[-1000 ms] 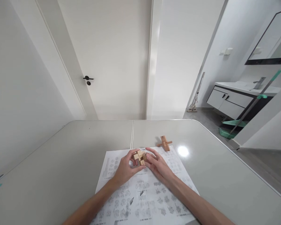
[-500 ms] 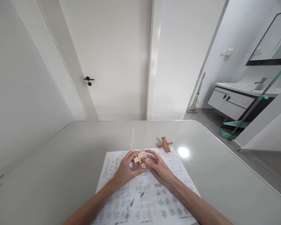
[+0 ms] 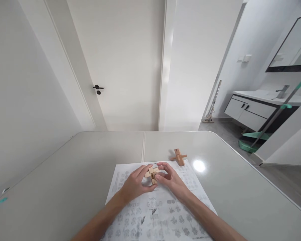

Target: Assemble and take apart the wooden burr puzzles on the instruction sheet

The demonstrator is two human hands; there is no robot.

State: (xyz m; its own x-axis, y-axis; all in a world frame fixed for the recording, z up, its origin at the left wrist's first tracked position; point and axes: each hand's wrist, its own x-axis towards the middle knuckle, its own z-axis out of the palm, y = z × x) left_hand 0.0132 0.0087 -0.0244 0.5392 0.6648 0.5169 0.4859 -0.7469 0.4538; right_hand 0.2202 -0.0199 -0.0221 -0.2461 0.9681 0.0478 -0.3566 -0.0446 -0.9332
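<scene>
A light wooden interlocking block puzzle is held between both my hands, just above a printed paper sheet. My left hand grips it from the left, fingers over the far side and thumb along the near side. From the right, my right hand closes on it, with the thumb pressed on its near right face. Parts of the puzzle are hidden by my fingers. Beyond my right hand, a browner cross-shaped wooden puzzle piece lies at the sheet's top edge.
The sheet rests on a pale table with a seam down its middle. Past the far edge stands a white door with a black handle. To the right are a washbasin cabinet, a mop and a green dustpan.
The whole view has shifted slightly. The light puzzle is turned a little between my hands, its visible blocks now at a different angle. The brown piece stays in place on the table.
</scene>
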